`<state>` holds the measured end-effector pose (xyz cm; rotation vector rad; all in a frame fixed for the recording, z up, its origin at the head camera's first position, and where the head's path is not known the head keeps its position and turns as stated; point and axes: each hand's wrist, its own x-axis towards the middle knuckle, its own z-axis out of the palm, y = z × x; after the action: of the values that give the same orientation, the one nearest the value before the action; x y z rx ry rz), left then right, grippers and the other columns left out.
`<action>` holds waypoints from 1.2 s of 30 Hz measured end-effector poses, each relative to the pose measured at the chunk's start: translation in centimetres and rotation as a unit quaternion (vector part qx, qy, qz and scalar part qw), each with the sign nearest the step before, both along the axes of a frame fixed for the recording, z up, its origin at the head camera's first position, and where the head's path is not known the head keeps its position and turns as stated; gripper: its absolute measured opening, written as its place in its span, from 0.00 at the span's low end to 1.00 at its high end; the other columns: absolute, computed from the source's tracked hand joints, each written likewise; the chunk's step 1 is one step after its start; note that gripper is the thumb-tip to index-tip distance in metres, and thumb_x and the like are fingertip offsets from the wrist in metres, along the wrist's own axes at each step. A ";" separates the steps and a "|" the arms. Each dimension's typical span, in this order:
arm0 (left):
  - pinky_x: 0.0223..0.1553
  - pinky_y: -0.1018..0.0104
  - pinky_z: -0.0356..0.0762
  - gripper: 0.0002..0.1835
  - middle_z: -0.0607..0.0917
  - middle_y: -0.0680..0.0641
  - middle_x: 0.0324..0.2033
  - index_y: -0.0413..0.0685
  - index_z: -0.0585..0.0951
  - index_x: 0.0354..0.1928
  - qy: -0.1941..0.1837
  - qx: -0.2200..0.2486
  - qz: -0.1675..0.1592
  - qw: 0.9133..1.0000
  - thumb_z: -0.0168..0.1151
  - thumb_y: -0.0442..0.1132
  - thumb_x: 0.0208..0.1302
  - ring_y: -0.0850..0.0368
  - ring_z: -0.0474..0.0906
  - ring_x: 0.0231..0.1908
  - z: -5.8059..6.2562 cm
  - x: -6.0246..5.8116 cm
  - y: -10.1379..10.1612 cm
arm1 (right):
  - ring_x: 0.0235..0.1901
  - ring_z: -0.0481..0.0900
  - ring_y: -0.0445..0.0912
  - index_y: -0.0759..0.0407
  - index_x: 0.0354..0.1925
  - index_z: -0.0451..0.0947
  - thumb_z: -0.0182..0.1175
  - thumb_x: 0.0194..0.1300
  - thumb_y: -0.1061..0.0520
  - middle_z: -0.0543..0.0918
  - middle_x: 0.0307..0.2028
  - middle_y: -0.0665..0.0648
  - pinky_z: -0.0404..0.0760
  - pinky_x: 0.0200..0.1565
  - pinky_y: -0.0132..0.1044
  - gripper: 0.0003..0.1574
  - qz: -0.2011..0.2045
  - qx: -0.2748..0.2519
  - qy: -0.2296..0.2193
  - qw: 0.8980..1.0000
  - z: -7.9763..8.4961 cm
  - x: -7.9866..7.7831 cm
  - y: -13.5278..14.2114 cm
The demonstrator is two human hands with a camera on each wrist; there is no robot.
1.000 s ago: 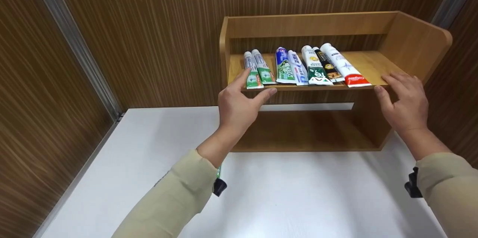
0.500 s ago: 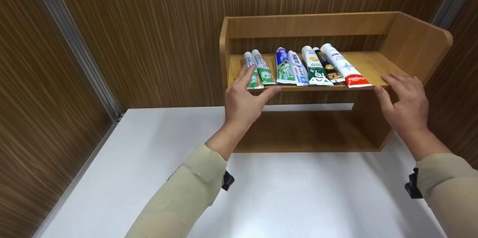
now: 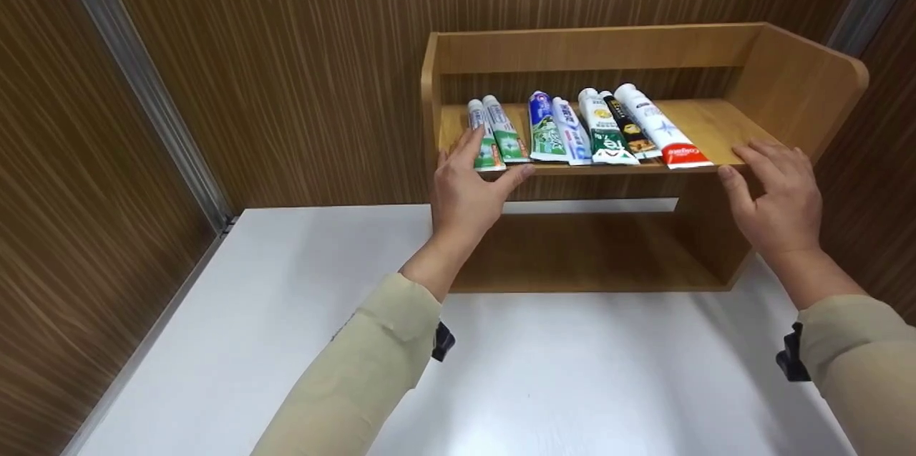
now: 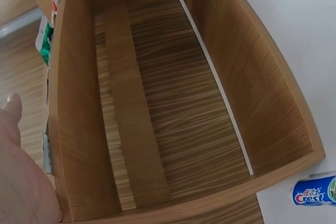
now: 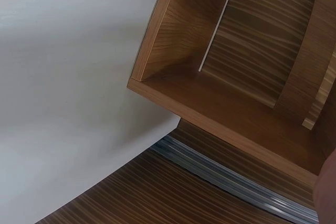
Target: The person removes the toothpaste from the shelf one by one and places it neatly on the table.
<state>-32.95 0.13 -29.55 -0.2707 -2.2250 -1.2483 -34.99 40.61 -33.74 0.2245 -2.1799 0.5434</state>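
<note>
Several toothpaste tubes lie side by side on the upper board of a wooden shelf (image 3: 737,119), crimped ends toward the front edge. My left hand (image 3: 465,191) is at the left front. Its fingers partly cover the leftmost green-and-white tube (image 3: 491,155), and its thumb extends along the front edge. Beside that lies a matching tube (image 3: 507,130). On the right, my right hand (image 3: 776,202) rests its fingers on the board with the thumb at the edge. The closest tube to it is a white-and-red Colgate tube (image 3: 662,128). The right wrist view shows only a sliver of hand.
Between these lie a blue-green tube (image 3: 546,130), a white-blue tube (image 3: 570,132), a white-green tube (image 3: 607,128) and a black tube (image 3: 630,127). A blue Crest tube (image 4: 315,191) lies on the white table (image 3: 544,370), by the shelf's left end. Wood-grain walls (image 3: 286,69) stand behind and beside.
My left hand and forearm have shifted slightly right along the shelf edge, mostly in the first half second. The right hand and the tubes have stayed put.
</note>
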 end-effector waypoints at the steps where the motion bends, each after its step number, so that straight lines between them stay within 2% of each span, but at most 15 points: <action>1: 0.71 0.60 0.53 0.47 0.70 0.47 0.68 0.48 0.69 0.70 0.001 -0.002 0.003 1.000 0.71 0.62 0.51 0.53 0.67 0.66 -0.1 0.0 0.0 | 0.67 0.65 0.53 0.54 0.62 0.76 0.58 0.69 0.45 0.75 0.63 0.60 0.45 0.73 0.45 0.27 0.000 0.000 -0.002 1.000 0.0 0.0 0.0; 4: 0.64 0.65 0.66 0.47 0.71 0.49 0.67 0.46 0.69 0.69 0.002 -0.011 0.010 1.000 0.71 0.61 0.50 0.54 0.69 0.63 -0.3 -0.1 -0.2 | 0.67 0.64 0.53 0.53 0.63 0.75 0.57 0.69 0.45 0.74 0.64 0.59 0.44 0.73 0.45 0.28 -0.002 -0.001 -0.010 1.000 0.0 0.0 0.0; 6: 0.60 0.68 0.70 0.48 0.72 0.50 0.66 0.46 0.68 0.70 0.002 -0.021 0.014 1.000 0.71 0.61 0.50 0.55 0.70 0.61 -0.4 -0.2 -0.2 | 0.67 0.64 0.53 0.53 0.64 0.75 0.57 0.69 0.45 0.74 0.64 0.58 0.44 0.73 0.45 0.28 -0.003 -0.002 -0.014 1.000 0.1 0.0 0.0; 18: 0.56 0.67 0.72 0.45 0.75 0.51 0.64 0.47 0.71 0.68 0.014 -0.059 0.041 0.997 0.70 0.63 0.51 0.56 0.74 0.56 -0.7 -0.7 -0.1 | 0.66 0.66 0.54 0.53 0.63 0.76 0.58 0.69 0.45 0.75 0.62 0.59 0.45 0.73 0.45 0.27 -0.001 -0.002 -0.004 1.000 0.0 0.0 0.0; 25: 0.60 0.66 0.71 0.42 0.77 0.50 0.62 0.46 0.73 0.67 0.015 -0.059 0.052 0.997 0.69 0.60 0.54 0.55 0.74 0.58 -0.8 -0.7 -0.1 | 0.66 0.65 0.54 0.53 0.63 0.75 0.57 0.69 0.45 0.75 0.63 0.59 0.45 0.73 0.45 0.28 -0.002 0.001 -0.008 1.000 -0.1 -0.1 0.1; 36: 0.54 0.67 0.74 0.34 0.82 0.51 0.56 0.48 0.78 0.62 0.013 -0.073 0.063 0.995 0.68 0.58 0.57 0.58 0.76 0.50 -0.8 -0.7 0.0 | 0.68 0.64 0.53 0.53 0.64 0.74 0.56 0.70 0.45 0.73 0.65 0.57 0.43 0.73 0.44 0.28 -0.005 -0.003 -0.018 1.000 0.0 0.1 0.0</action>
<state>-33.67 0.14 -30.30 -0.1976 -2.2770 -1.0142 -34.90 40.64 -33.76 0.2016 -2.2127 0.5533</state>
